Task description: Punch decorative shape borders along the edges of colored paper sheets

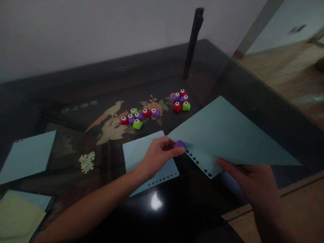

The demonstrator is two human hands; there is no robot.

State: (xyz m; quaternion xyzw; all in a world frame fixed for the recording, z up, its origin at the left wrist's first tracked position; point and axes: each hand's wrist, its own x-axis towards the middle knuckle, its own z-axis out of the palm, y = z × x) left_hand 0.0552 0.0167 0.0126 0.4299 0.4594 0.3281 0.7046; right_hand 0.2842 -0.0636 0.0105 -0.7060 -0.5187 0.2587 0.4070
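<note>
My left hand [158, 155] pinches a small purple paper punch [179, 144] against the corner of a light blue sheet [227, 135]. A row of small shapes is cut out along that sheet's near edge. My right hand [250, 179] grips the same sheet from below at its lower edge and holds it tilted above the table. Under my left hand lies a second light blue sheet [141, 150], flat on the table, with a punched row along its near edge.
Several red, purple and green punches lie in two groups [138, 116] [181, 100] on the dark glossy table [177, 209]. A pile of paper cut-outs [86, 161] sits at the left. More sheets [27, 155] [20, 216] lie far left. A dark post [192, 44] stands behind.
</note>
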